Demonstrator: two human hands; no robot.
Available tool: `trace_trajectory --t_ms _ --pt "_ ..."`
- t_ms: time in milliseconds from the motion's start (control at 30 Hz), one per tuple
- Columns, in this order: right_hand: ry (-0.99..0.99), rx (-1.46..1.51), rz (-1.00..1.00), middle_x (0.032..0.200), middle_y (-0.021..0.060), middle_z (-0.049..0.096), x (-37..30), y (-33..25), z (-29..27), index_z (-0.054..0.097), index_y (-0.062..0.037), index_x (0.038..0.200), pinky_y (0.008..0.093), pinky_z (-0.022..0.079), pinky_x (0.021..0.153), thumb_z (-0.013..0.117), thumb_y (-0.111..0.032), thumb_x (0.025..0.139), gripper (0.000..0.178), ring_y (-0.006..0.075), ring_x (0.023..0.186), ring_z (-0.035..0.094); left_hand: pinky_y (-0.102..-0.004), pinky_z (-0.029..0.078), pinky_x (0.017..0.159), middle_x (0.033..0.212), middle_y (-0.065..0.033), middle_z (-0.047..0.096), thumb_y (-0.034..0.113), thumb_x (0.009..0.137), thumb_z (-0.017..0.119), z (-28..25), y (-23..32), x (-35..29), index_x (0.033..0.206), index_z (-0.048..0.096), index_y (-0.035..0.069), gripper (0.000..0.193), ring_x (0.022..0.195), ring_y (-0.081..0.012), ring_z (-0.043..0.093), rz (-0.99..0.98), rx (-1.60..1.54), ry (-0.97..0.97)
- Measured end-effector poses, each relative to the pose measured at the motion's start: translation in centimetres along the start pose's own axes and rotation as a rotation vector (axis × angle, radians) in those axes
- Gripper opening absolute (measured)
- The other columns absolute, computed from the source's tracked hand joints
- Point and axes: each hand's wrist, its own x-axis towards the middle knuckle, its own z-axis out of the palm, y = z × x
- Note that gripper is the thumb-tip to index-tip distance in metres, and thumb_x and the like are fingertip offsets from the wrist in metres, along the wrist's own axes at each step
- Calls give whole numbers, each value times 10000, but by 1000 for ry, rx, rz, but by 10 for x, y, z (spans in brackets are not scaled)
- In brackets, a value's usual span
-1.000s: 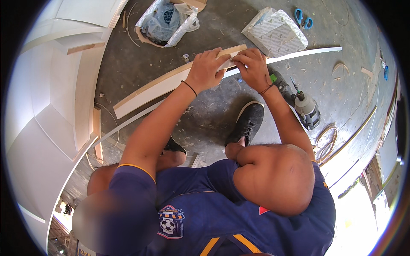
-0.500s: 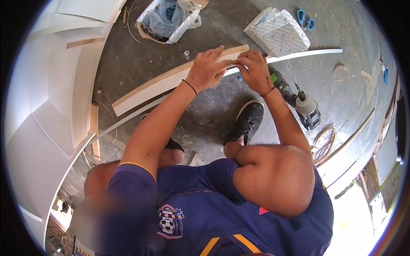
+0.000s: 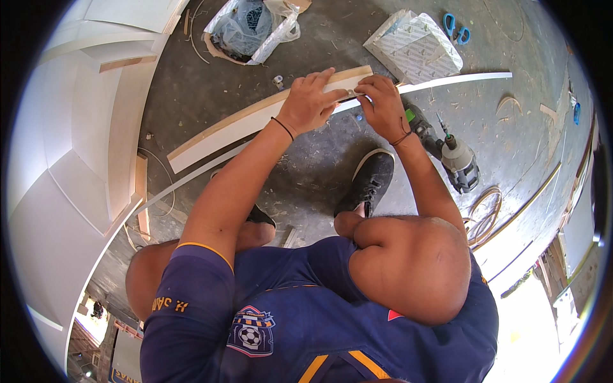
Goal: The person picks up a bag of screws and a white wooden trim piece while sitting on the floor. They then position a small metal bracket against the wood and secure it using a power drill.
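Note:
A long white board (image 3: pixel 220 140) with a bare wood edge lies on the floor in front of me. My left hand (image 3: pixel 310 102) is closed over its middle part, fingertips across the wood edge. Close by, near the board's right end, my right hand (image 3: pixel 381 105) is bent with thumb and forefinger drawn together; whatever they pinch is too small to make out. Both hands' fingertips almost meet. A thin white strip (image 3: pixel 456 81) runs alongside the board, passing beneath my hands and out on both sides.
A grey-and-green power driver (image 3: pixel 458 163) lies beside my right forearm. Beyond the board are an open box (image 3: pixel 255 32) holding a plastic bag, a patterned white carton (image 3: pixel 415 51) and blue scissors (image 3: pixel 456 29). White panels (image 3: pixel 76 127) stand at left; a coiled strip (image 3: pixel 485 214) lies right.
The fingertips of my right hand have shifted slightly away from the left thumb, leaving a little more of the board showing between them. My left hand stays in place.

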Motion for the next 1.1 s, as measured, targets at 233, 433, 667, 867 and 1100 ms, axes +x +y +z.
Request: trace_trajectory --t_ms 233,433,667,867,1100 --pt "33 -50 -6 986 29 602 -1 -1 3 653 -101 836 399 425 842 674 -88 727 111 259 1011 539 -395 417 878 1305 -151 500 140 714 701 2 -1 0 1099 637 244 404 1108 -302 530 -3 -11 6" --pt "47 -76 -25 956 17 593 0 -3 4 649 -108 801 392 428 802 681 -102 720 87 247 993 542 -399 418 884 1302 -152 501 127 707 702 2 -1 0 1101 637 247 416 1104 -307 531 1 -10 5" --pt "45 -86 -40 949 19 591 1 -3 3 644 -107 786 394 431 792 685 -102 713 84 247 987 544 -400 421 883 1293 -154 503 122 705 700 3 -1 1 1095 638 241 412 1102 -315 530 14 -15 4" --pt "45 -81 -22 952 26 591 1 -4 4 647 -104 817 405 428 812 691 -102 710 116 257 998 538 -401 411 852 1286 -146 504 153 730 687 5 -3 -1 1081 625 257 370 1115 -303 519 27 3 9" --pt "46 -88 -22 961 28 590 -1 -2 6 647 -111 832 411 424 820 693 -104 709 131 260 1008 531 -404 408 875 1280 -142 500 114 720 681 3 0 0 1118 631 248 423 1120 -310 511 20 0 -4"
